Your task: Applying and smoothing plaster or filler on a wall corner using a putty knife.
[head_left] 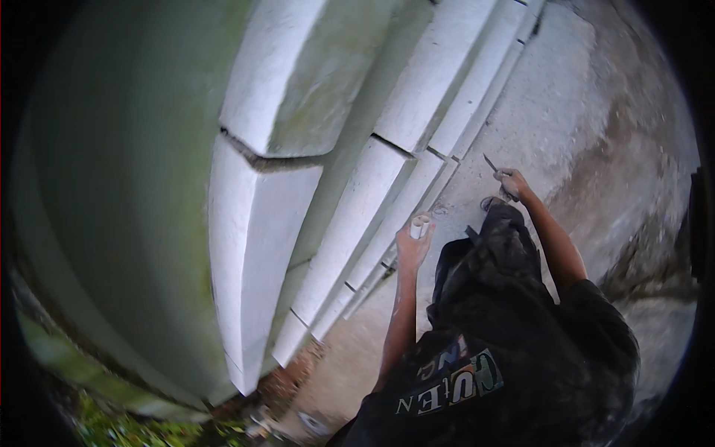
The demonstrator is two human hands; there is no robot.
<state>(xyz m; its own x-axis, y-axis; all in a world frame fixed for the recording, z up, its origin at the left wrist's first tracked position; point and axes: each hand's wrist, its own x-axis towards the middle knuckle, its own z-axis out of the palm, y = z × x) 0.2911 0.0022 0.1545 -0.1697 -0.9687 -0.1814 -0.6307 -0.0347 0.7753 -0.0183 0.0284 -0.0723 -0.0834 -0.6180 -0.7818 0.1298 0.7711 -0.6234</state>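
Note:
My left hand (412,249) is closed around what look like two short white tubes (420,226), their round ends facing up. It is held beside the lowest of the pale ledges. Farther out and to the right, my right hand (512,183) grips a slim, pointed, knife-like tool (489,162) by its near end. The tip points away toward the ledges and touches nothing. Whitish dust or paste marks both hands. Dark trousers and a shoe (491,203) show just below the right hand.
Long white-faced ledges (357,205) run in steps along the left, with dark gaps at their joints. Beyond them stands a greenish curved wall (126,186). Rough grey ground (540,97) lies to the right, beside a brown stained stretch (614,179). Green plants (119,425) grow at lower left.

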